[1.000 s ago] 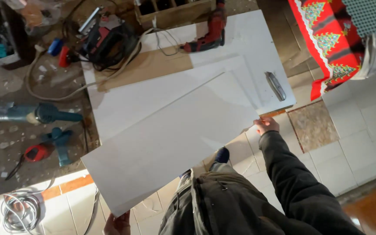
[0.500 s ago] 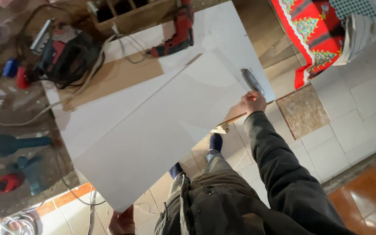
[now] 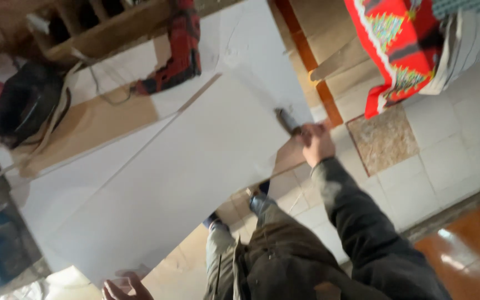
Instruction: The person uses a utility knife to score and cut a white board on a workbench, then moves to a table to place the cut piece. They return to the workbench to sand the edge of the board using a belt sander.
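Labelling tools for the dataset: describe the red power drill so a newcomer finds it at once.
Start at the large white panel that both hands grip by its edges. Beyond its far edge, near the wooden crate, lies the drill on another white sheet. It is the only red-and-black tool there.

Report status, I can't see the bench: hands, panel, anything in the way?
Left hand under white panel corner. Right hand grips far edge, beside grey tool. Red drill behind.

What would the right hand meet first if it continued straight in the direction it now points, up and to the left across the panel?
Most likely the small dark tool lying just beyond the right hand, on the large white panel. Farther along lies the red power drill, but motion blur leaves depth unclear.
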